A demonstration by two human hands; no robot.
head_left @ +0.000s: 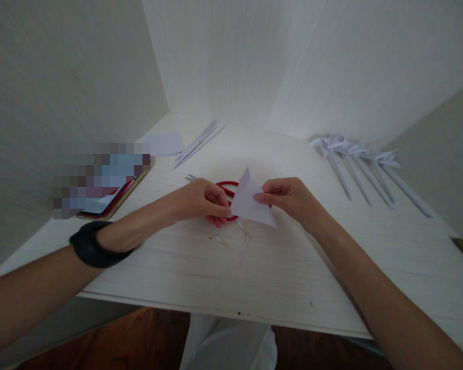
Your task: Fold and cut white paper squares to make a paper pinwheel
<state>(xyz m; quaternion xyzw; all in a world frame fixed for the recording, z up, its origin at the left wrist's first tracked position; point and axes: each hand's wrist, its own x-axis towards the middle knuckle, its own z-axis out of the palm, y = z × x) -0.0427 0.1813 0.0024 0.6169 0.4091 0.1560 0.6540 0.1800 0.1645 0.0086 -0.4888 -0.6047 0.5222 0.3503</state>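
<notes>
A small white sheet of paper point(250, 203), with one corner curling upward, is held above the table between my two hands. My left hand point(214, 203) pinches its left corner between thumb and fingers. On the other side, my right hand point(281, 195) grips the right edge, thumb on top. Behind and partly beneath the paper lies a pair of scissors with red handles point(227, 184); its grey blades point left and are partly hidden by my left hand. Small white-tipped bits point(247, 236) lie on the tabletop just in front of the paper.
Several paper pinwheels on rolled paper sticks point(364, 164) lie at the back right. Thin paper sticks point(200, 144) and a flat white sheet point(162, 144) rest at the back left. A partly blurred red-edged case point(116, 198) stands at the left wall. Pale walls enclose the table point(200, 272).
</notes>
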